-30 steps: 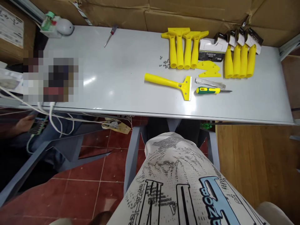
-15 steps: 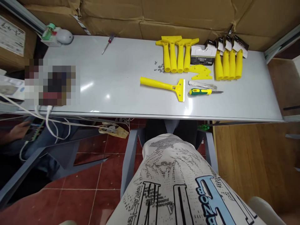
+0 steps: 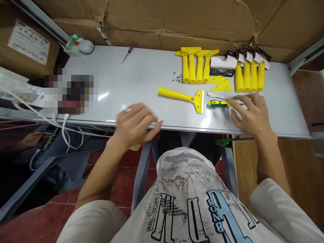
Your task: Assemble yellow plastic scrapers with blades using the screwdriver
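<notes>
Standing at the far left, a cardboard box (image 3: 29,44) with a white label rises beside the pale counter (image 3: 121,81). A small screwdriver (image 3: 130,50) lies toward the back edge. Nearer the front, the left hand (image 3: 134,123) is palm down over the edge, its fingers released and loosely bent, thumb apart. Just right of it, a yellow scraper (image 3: 182,97) lies across the counter, blade end to the right. Behind that sit loose screws (image 3: 179,78) and four yellow scraper handles (image 3: 192,67) in a row, T-shaped ends toward the back. Next come yellow plates (image 3: 219,82), in front of a black-and-white carton (image 3: 221,64), then metal strips (image 3: 216,96) and a green-and-yellow screwdriver (image 3: 218,103). The right hand (image 3: 253,113) is over this screwdriver's shaft end, fingers spread and ungripped; whether they touch it, I cannot tell. Behind this hand, four more yellow handles (image 3: 246,77) line up before black-and-white boxes (image 3: 262,57).
</notes>
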A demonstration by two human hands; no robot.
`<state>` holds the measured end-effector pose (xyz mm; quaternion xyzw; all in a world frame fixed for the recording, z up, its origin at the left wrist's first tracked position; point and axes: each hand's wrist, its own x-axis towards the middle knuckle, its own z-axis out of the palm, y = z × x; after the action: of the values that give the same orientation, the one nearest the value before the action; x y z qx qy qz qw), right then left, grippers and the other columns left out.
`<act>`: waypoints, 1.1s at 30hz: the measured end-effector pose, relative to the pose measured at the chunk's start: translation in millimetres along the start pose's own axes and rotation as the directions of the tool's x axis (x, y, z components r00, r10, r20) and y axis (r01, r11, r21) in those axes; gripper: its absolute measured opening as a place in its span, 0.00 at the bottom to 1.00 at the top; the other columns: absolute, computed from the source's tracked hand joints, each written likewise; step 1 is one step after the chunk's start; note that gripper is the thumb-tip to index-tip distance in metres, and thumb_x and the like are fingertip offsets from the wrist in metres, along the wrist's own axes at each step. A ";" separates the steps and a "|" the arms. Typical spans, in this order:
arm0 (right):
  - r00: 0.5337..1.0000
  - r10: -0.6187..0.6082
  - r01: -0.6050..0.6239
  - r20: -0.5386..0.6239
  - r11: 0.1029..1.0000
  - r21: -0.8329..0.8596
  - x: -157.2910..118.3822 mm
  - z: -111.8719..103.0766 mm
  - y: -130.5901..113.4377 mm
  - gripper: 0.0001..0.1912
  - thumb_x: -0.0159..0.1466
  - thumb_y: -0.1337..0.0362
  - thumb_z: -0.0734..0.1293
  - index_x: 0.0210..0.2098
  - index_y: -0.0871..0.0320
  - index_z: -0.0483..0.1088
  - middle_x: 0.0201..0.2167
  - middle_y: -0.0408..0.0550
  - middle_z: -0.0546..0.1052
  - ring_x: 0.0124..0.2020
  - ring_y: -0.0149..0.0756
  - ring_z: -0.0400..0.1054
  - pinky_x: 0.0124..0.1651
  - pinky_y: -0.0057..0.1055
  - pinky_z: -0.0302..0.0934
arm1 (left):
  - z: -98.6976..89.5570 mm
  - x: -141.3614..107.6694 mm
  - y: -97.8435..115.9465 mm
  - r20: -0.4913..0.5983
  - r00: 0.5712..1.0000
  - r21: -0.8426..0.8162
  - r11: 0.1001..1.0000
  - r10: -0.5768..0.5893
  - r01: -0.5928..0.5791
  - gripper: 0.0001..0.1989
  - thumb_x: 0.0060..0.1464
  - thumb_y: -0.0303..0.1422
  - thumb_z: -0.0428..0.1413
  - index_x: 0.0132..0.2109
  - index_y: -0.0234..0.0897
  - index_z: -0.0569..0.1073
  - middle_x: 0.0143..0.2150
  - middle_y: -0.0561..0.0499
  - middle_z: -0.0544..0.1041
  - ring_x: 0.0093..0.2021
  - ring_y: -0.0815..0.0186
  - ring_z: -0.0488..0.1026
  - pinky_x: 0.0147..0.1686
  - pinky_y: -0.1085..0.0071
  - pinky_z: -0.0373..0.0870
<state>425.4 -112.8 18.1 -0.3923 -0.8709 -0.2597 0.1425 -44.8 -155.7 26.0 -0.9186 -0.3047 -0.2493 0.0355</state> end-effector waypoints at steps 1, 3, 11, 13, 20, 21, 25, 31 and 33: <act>0.997 -0.056 0.056 0.047 0.998 0.007 14.1 5.3 -2.2 0.28 0.77 0.69 0.70 0.75 0.50 0.76 0.60 0.54 0.88 0.56 0.55 0.77 0.53 0.49 0.70 | 9.2 12.1 -12.6 -0.027 1.000 0.068 0.998 0.008 -0.006 0.16 0.80 0.43 0.64 0.64 0.38 0.79 0.58 0.39 0.83 0.57 0.50 0.81 0.56 0.50 0.86; 0.985 -0.120 0.114 0.127 0.992 0.050 35.5 12.4 -6.4 0.32 0.77 0.71 0.69 0.78 0.49 0.74 0.61 0.54 0.87 0.58 0.55 0.76 0.56 0.49 0.70 | 32.6 41.0 -38.1 -0.006 1.000 0.154 0.988 0.018 -0.017 0.17 0.81 0.42 0.61 0.67 0.38 0.77 0.62 0.35 0.81 0.62 0.44 0.79 0.60 0.45 0.83; 0.987 -0.160 0.154 0.026 0.974 0.168 45.6 21.0 6.7 0.37 0.81 0.76 0.62 0.83 0.41 0.65 0.53 0.52 0.86 0.48 0.45 0.81 0.49 0.42 0.78 | 94.7 99.0 -83.6 0.203 0.958 0.100 0.969 0.201 -0.225 0.17 0.87 0.37 0.51 0.69 0.38 0.77 0.55 0.40 0.84 0.57 0.51 0.82 0.59 0.53 0.83; 0.971 0.027 0.051 -0.238 0.947 0.316 54.4 28.2 10.1 0.35 0.82 0.65 0.68 0.84 0.40 0.61 0.55 0.53 0.84 0.48 0.46 0.83 0.46 0.41 0.81 | 97.0 98.6 -83.3 0.171 0.953 0.120 0.955 0.251 -0.273 0.16 0.86 0.31 0.49 0.68 0.38 0.79 0.52 0.42 0.84 0.54 0.54 0.82 0.55 0.57 0.82; 0.763 0.554 0.010 -0.332 0.503 0.864 105.7 68.0 -22.7 0.33 0.81 0.40 0.67 0.79 0.35 0.56 0.77 0.52 0.58 0.54 0.47 0.83 0.56 0.55 0.85 | 101.3 95.3 -81.5 0.053 0.954 0.108 0.948 0.295 -0.299 0.18 0.82 0.24 0.52 0.70 0.40 0.77 0.49 0.45 0.85 0.50 0.57 0.81 0.49 0.60 0.82; 0.798 0.529 0.021 -0.289 0.454 0.891 107.9 70.6 -27.3 0.32 0.81 0.45 0.69 0.79 0.33 0.57 0.76 0.51 0.58 0.56 0.49 0.83 0.57 0.56 0.84 | 101.2 95.3 -80.9 0.045 0.955 0.100 0.950 0.292 -0.295 0.18 0.82 0.24 0.53 0.70 0.40 0.77 0.50 0.45 0.85 0.50 0.57 0.81 0.49 0.60 0.82; 0.784 0.563 0.027 -0.263 0.393 0.919 107.8 73.0 -36.1 0.32 0.80 0.46 0.71 0.78 0.35 0.61 0.74 0.51 0.57 0.55 0.46 0.82 0.59 0.56 0.85 | 99.6 96.1 -78.9 0.032 0.954 0.109 0.947 0.299 -0.301 0.16 0.84 0.25 0.52 0.69 0.39 0.77 0.49 0.45 0.85 0.48 0.58 0.81 0.46 0.61 0.81; 0.764 0.572 0.023 -0.297 0.436 0.900 110.9 76.6 -39.3 0.32 0.79 0.41 0.72 0.77 0.40 0.66 0.70 0.51 0.59 0.54 0.42 0.81 0.59 0.52 0.86 | 98.9 95.2 -79.4 0.067 0.955 0.084 0.952 0.288 -0.293 0.17 0.84 0.25 0.51 0.70 0.40 0.76 0.50 0.45 0.84 0.49 0.58 0.82 0.49 0.59 0.82; 0.747 0.584 0.046 -0.317 0.430 0.902 111.0 78.4 -39.4 0.33 0.79 0.39 0.71 0.77 0.40 0.65 0.71 0.51 0.58 0.52 0.41 0.82 0.55 0.50 0.87 | 99.4 94.7 -79.9 0.091 0.958 0.080 0.957 0.272 -0.279 0.18 0.84 0.26 0.50 0.70 0.42 0.76 0.50 0.45 0.84 0.50 0.57 0.82 0.49 0.57 0.83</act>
<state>319.7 -22.9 -9.8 -0.3044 -0.7045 0.1384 0.6260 17.8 -18.0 -22.3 -0.9586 -0.1859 -0.1909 0.0999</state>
